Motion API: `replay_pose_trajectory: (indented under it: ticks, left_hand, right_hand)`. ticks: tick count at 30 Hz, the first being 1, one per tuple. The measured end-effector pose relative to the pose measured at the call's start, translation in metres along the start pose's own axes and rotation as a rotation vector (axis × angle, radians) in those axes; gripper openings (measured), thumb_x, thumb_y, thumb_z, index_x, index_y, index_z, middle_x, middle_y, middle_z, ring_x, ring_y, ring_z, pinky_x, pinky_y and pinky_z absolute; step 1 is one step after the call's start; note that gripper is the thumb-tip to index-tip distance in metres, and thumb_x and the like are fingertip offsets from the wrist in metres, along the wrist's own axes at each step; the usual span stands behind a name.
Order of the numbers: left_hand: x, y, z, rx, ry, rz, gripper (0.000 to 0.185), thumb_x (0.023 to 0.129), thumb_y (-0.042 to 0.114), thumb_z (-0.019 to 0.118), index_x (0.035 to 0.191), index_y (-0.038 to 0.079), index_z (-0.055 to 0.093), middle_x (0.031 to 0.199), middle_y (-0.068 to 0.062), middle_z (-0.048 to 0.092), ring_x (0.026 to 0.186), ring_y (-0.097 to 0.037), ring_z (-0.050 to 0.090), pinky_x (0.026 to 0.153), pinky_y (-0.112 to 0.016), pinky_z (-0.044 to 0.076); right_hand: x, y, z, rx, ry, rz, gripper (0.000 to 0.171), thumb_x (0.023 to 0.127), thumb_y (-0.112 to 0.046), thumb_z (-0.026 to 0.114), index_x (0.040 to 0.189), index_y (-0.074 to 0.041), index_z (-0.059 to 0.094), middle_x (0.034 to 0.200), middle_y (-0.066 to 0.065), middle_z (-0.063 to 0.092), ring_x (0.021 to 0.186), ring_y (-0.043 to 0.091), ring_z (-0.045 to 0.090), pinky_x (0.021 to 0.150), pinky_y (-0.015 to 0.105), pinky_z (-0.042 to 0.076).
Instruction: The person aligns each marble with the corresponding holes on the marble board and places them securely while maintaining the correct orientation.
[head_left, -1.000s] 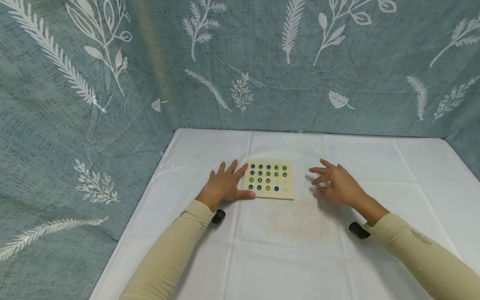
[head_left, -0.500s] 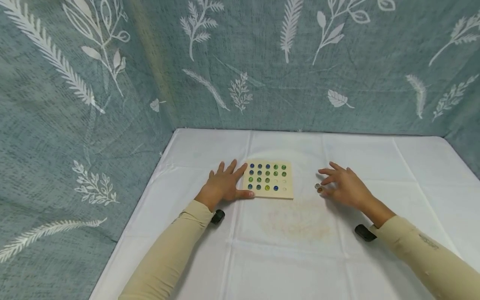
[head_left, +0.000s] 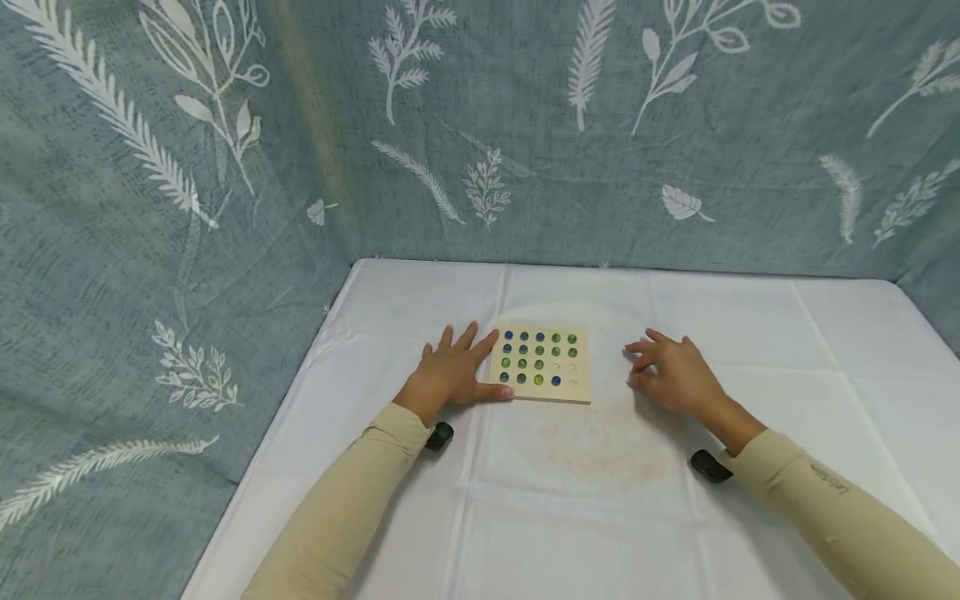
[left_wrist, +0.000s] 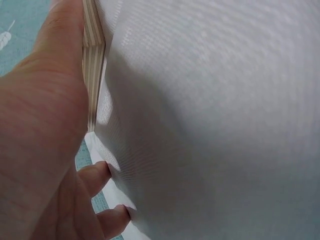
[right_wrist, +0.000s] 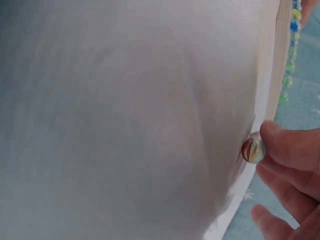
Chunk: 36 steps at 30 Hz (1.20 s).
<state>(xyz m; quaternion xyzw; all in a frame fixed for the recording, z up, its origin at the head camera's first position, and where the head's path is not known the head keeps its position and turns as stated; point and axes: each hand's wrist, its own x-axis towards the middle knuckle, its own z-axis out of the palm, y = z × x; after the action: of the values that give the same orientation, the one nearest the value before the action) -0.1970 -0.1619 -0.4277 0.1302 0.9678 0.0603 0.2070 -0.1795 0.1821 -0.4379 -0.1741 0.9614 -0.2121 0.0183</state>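
The left hand [head_left: 450, 372] lay flat with straight fingers against the wooden board [head_left: 542, 363] on the table [head_left: 750, 333], steadying it. Just right of it, the right hand [head_left: 673, 375] pinched a marble [right_wrist: 253, 149] for placing.

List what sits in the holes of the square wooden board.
Blue and green glass marbles fill most holes of the square wooden board; a few right-hand holes look empty. Nothing covers them.

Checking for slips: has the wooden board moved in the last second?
No. The board keeps its spot under the left hand, by the same cloth crease.
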Motion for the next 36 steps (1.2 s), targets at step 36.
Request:
replay_pose_trajectory:
  ticks: [36]
  left_hand:
    - [-0.001,0.001,0.0,-0.025,0.011,-0.008,0.106,0.089,0.076,0.063,0.169,0.033,0.011,0.178,-0.008,0.005,0.163,-0.045,0.004,0.127,-0.07,0.017]
  right_hand:
    - [0.021,-0.033,0.01,0.144,0.01,-0.062,0.015,0.09,-0.005,0.078,0.102,0.002,0.082,0.138,0.014,0.07,0.153,0.04,0.04,0.122,0.075,0.019]
